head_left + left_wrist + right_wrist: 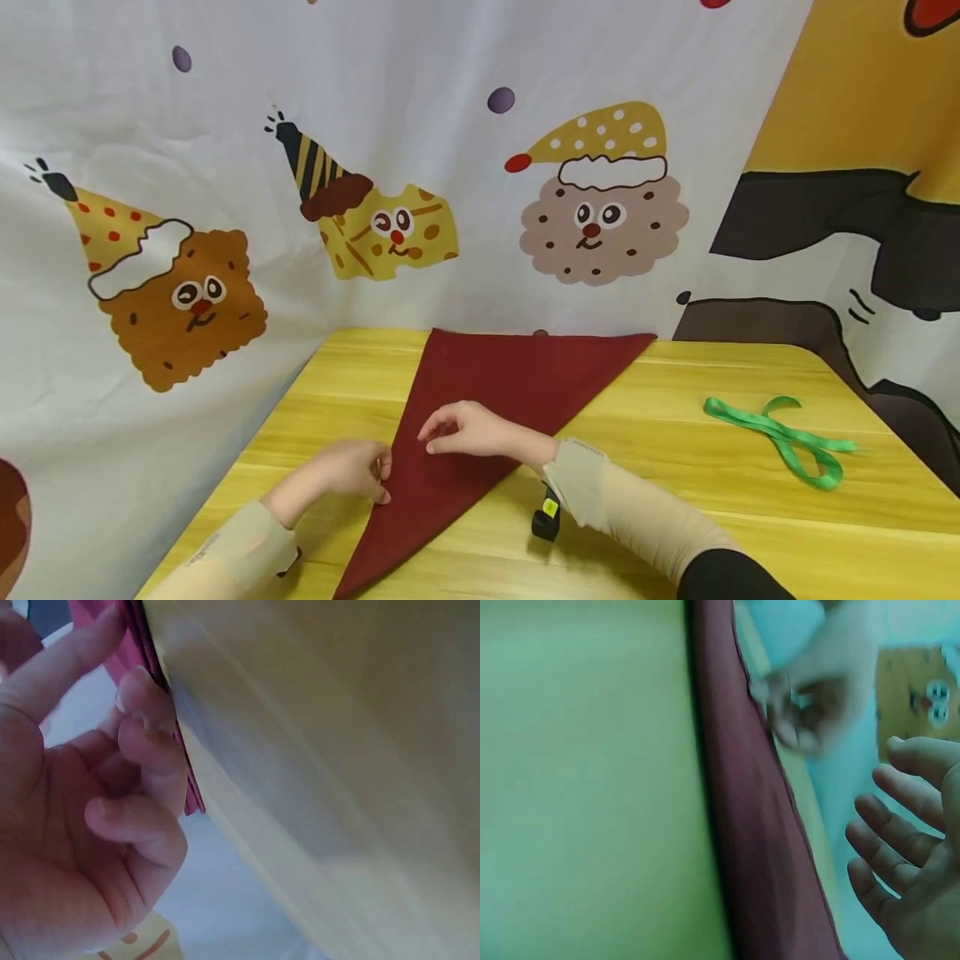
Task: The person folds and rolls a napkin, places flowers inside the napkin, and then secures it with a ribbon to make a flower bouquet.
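Note:
A dark red cloth (517,375), folded into a long triangle, lies flat across the wooden table. At its left edge is my left hand (356,471), fingers loosely bent and thumb apart from them. The left wrist view shows that hand (82,795) with its fingertips right at the layered cloth edge (191,795). My right hand (476,429) hovers over the middle of the cloth, fingers relaxed and nothing between them. In the right wrist view its fingers (900,840) are spread beside the red strip of cloth (754,825).
A green ribbon (780,429) lies loosely looped on the right part of the yellow wooden table (660,492). Behind and to the left hangs a white curtain (420,75) printed with cartoon biscuits and cheese. A small black device (546,521) is strapped under my right wrist.

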A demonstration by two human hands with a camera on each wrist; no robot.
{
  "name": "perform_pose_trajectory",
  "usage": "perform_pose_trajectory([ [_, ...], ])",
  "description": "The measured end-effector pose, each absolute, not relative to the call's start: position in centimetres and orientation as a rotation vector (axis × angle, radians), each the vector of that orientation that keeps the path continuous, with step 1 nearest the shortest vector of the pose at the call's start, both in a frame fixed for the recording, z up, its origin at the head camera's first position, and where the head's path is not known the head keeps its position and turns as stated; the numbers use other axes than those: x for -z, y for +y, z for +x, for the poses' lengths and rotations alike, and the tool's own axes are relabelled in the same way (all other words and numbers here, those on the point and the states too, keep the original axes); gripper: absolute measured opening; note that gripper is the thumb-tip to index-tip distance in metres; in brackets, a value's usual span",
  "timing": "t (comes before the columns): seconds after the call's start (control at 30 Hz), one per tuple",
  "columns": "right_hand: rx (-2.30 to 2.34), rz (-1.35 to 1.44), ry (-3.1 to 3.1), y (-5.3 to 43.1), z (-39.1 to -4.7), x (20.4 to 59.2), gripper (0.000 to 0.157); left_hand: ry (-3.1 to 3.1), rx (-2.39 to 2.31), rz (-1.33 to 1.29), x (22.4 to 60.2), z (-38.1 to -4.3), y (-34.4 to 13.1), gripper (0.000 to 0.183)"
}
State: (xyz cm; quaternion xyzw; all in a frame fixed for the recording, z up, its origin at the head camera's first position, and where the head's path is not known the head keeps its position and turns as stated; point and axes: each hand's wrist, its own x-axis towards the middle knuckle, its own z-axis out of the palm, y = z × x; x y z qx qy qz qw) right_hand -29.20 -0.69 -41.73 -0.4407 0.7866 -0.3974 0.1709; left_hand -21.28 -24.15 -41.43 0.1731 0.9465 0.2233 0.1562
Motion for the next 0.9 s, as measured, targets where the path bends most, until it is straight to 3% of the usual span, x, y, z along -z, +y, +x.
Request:
perform_pose_trajectory([
  [0.37, 1.160, -1.213, 1.911, -1.9, -22.0, 43.6, 0.007, 2.519, -0.733, 0.699, 40.8, -18.2, -24.1, 0.027],
  [0.9, 0.955, -1.306, 2.179, -2.2, -19.6, 44.8, 0.011, 2.116, -1.034, 0.872, 40.9, -18.6, -27.0, 0.013],
])
